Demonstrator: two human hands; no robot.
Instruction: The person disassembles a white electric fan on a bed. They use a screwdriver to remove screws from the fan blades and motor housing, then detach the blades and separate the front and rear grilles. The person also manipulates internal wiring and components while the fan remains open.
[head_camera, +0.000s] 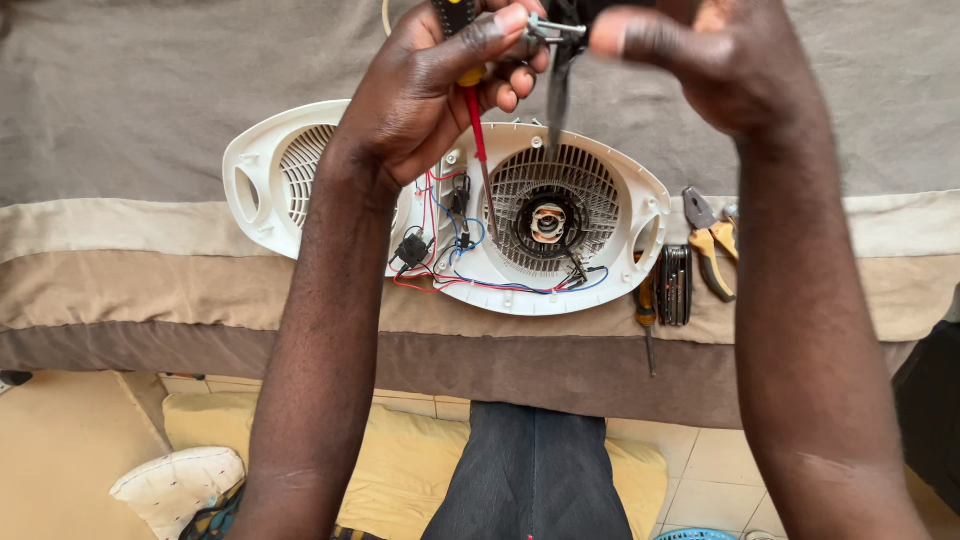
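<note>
My left hand (440, 80) is raised close to the camera, closed around a screwdriver (476, 125) with a red shaft and a yellow and black handle. Its thumb and forefinger also pinch a small metal part (548, 30). My right hand (720, 60) meets it from the right, gripping a dark metal tool (558, 95) that hangs down from the part. Below both hands an opened white plastic fan housing (620, 185) lies on a grey-brown cloth. Its round grille, motor hub (548, 222) and loose red, blue and black wires (440, 250) are exposed.
A second white shell (262, 180) lies left of the housing, partly behind my left arm. Yellow-handled pliers (712, 250), a black folded tool (675, 285) and another screwdriver (647, 320) lie to the right. Below are my dark-trousered leg (535, 470), a yellow cushion (400, 460) and a white pillow (175, 480).
</note>
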